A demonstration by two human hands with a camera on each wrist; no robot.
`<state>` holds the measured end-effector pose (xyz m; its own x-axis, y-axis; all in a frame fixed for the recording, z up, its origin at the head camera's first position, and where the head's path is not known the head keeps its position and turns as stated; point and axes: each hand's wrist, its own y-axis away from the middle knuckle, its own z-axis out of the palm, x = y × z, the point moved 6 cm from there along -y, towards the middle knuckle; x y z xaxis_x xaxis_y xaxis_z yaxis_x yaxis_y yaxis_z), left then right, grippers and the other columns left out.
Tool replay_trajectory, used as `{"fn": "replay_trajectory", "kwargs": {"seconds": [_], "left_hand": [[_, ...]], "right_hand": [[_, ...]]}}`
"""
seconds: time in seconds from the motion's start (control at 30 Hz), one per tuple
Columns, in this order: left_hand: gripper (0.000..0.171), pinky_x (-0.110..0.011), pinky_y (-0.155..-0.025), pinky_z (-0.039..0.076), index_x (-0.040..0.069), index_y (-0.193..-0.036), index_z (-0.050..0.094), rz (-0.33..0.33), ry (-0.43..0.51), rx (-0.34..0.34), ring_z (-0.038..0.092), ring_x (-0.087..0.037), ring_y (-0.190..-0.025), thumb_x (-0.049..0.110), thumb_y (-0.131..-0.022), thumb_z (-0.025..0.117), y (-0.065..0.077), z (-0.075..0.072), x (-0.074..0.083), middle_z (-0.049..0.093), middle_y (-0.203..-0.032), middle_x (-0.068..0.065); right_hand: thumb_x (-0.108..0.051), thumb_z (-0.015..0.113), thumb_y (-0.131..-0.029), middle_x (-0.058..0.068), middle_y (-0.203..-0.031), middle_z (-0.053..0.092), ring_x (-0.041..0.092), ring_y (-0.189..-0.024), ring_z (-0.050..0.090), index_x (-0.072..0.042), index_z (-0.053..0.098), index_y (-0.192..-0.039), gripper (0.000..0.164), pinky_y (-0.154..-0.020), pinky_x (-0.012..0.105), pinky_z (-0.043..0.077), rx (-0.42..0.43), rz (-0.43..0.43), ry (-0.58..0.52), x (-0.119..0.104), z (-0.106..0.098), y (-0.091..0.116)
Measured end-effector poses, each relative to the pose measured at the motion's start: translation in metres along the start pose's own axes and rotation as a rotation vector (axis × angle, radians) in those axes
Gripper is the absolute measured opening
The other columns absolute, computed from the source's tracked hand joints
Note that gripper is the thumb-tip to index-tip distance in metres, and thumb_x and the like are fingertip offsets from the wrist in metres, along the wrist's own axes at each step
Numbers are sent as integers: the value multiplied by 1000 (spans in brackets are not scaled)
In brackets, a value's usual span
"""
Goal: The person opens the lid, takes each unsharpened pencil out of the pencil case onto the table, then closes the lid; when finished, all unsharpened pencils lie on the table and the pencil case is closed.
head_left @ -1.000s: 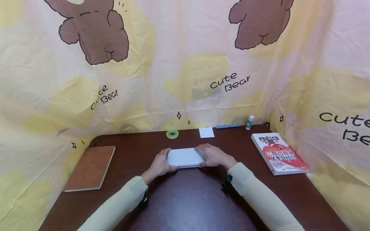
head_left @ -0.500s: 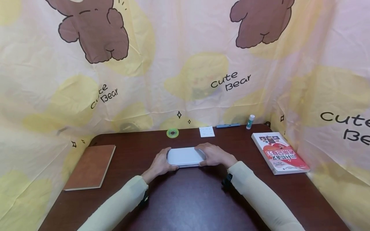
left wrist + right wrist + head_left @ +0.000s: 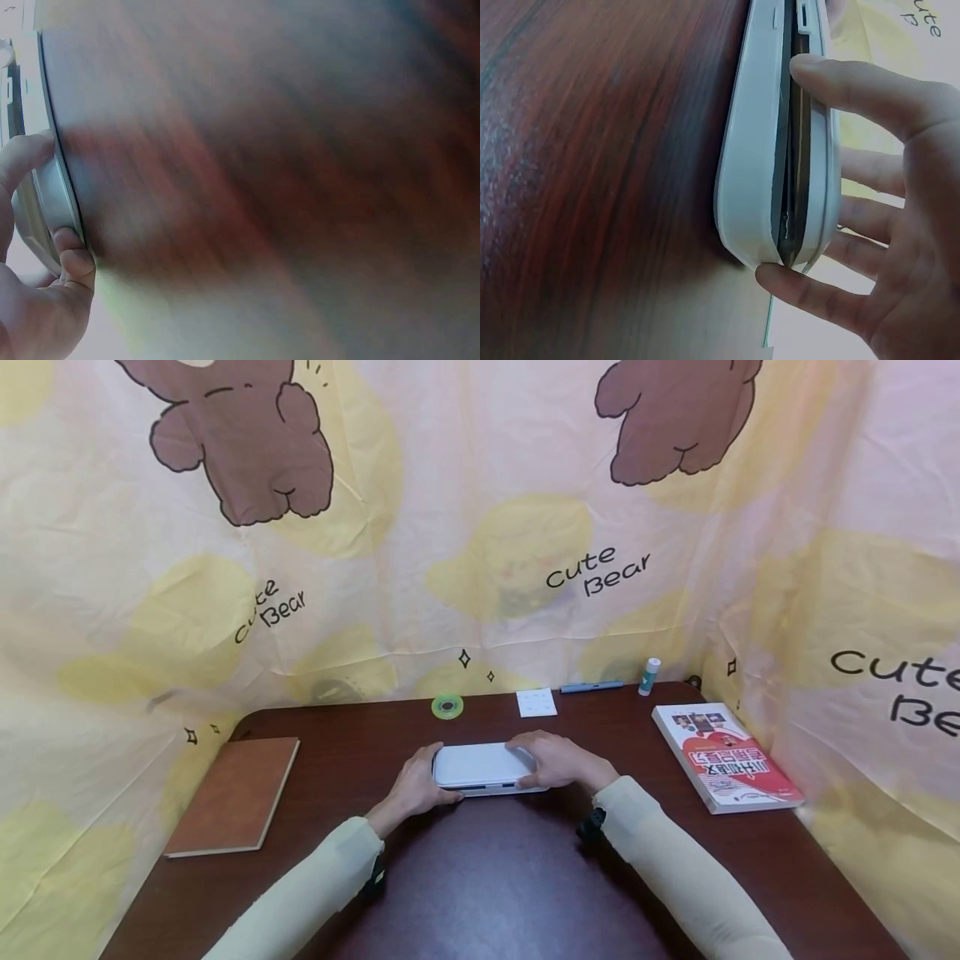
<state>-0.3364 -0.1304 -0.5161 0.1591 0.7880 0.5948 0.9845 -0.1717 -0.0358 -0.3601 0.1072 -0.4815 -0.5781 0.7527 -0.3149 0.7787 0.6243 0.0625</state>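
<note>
A flat white case (image 3: 480, 766) with rounded ends lies on the dark table in front of me. Around its left end my left hand (image 3: 417, 782) keeps a grip, the thumb at the near side. My right hand (image 3: 558, 762) holds the other end. Close up in the right wrist view, a narrow dark gap runs between the upper and lower halves of the case (image 3: 750, 150). The right thumb (image 3: 817, 79) presses at the upper half's edge beside the gap, and the little finger touches the lower corner. Inside the case is hidden.
A brown notebook (image 3: 236, 795) lies at the left, a red-and-white book (image 3: 727, 760) at the right. Along the back edge are a green tape roll (image 3: 447, 707), a white paper square (image 3: 536, 702), a blue pen (image 3: 591, 687) and an upright glue stick (image 3: 649, 677).
On the near side of the case, the upper half has lifted slightly and a dark gap now shows. The right hand has shifted a little with it; the left hand stays put.
</note>
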Motion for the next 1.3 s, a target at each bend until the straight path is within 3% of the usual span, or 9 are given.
{"fn": "replay_trajectory", "kwargs": {"seconds": [0.3,0.43,0.53,0.63,0.73,0.93,1.03,1.17,1.3], "left_hand": [[106,-49,-111,41,4,-151,37,8,14,-29,49,-35,-135,41,-68,92,0,-1,-4,49,-149,-18],[102,-38,-90,52,6,-152,38,1,56,-50,66,-24,-99,40,-70,90,2,-4,-8,66,-120,-13],[100,-28,-66,50,7,-152,37,-4,102,-77,60,-12,-66,37,-73,89,3,-6,-11,67,-85,-3],[98,-26,-57,47,9,-153,36,-12,152,-95,57,-9,-59,35,-75,88,4,-7,-14,63,-70,1],[97,-27,-57,47,10,-153,36,-16,182,-92,57,-11,-61,34,-75,88,5,-8,-17,64,-73,-1],[93,-25,-63,50,10,-152,38,-2,221,-64,61,-9,-69,30,-76,88,7,-9,-24,65,-124,-8],[88,-26,-66,51,12,-148,39,-22,272,-60,63,-10,-73,27,-76,89,7,-9,-26,60,-137,-10],[75,-27,-66,50,16,-133,44,-67,326,-50,64,-12,-75,26,-75,89,8,-10,-28,62,-134,-10],[56,-29,-60,49,15,-118,54,-73,311,-52,62,-14,-72,27,-75,89,8,-11,-28,70,-108,-10]], "right_hand": [[-44,77,-83,6,-147,54,25,-132,52,-17,55,-142,69,-107,49,43,-10,27,-34,3,-1,2],[-46,76,-84,4,-141,60,20,-120,56,-18,58,-139,65,-102,45,45,9,35,-84,8,-5,3],[-49,74,-84,1,-134,64,16,-108,57,-19,60,-137,62,-97,42,46,18,50,-112,11,-9,4],[-51,73,-85,1,-131,66,15,-105,59,-19,60,-136,61,-96,40,47,26,49,-117,12,-13,6],[-52,71,-87,3,-131,66,17,-111,61,-15,61,-135,61,-100,42,48,45,27,-129,12,-17,7],[-55,67,-89,6,-134,65,22,-123,61,-15,61,-136,63,-106,46,47,67,34,-191,19,-23,8],[-57,65,-91,8,-137,63,24,-126,60,-16,58,-138,63,-107,47,46,65,37,-230,22,-23,7],[-57,61,-93,12,-138,62,27,-128,59,-16,55,-140,63,-107,48,46,68,27,-270,25,-23,4],[-57,59,-94,12,-138,62,26,-127,59,-17,54,-141,61,-106,48,47,78,25,-283,27,-24,3]]}}
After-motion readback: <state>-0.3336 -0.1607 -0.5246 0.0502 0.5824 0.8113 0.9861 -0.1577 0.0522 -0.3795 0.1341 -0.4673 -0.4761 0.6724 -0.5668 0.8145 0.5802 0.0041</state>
